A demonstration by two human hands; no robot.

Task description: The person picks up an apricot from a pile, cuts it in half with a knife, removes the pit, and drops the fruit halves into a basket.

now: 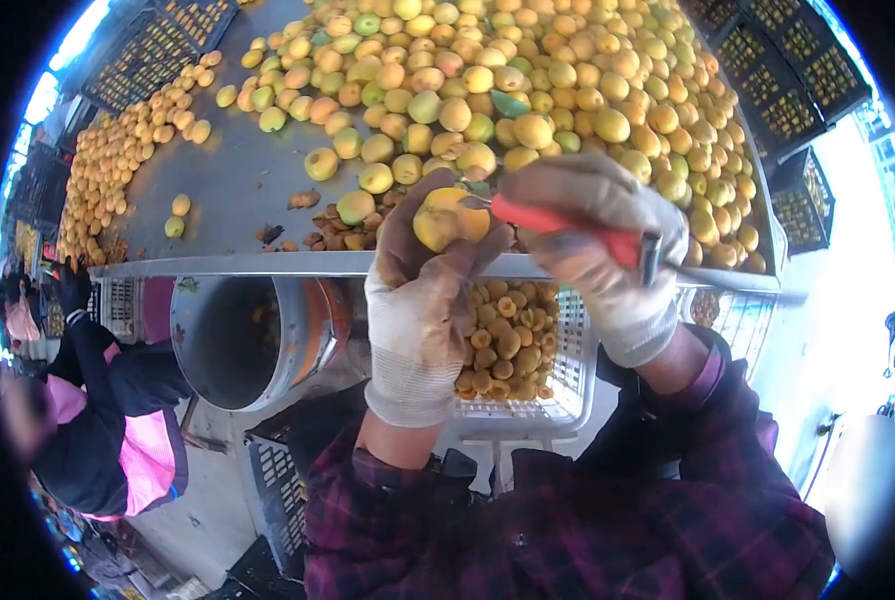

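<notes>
Left hand (422, 290), gloved, fingers clamped round one yellow fruit (447, 218), held over the table (237, 190) edge, mid-frame. Right hand (607, 240), gloved, fist closed on a red-handled knife (557, 222); the blade tip meets the fruit at its 3 o'clock side. Heap (527, 90) of fruit at 12 o'clock; basket (572, 350) of cut pieces at 6; bucket (237, 340) at 8; a co-worker (117, 420) further out at 8. Judged: the cut is under way. The next move calls for turning the fruit against the blade, thumb kept clear.
</notes>
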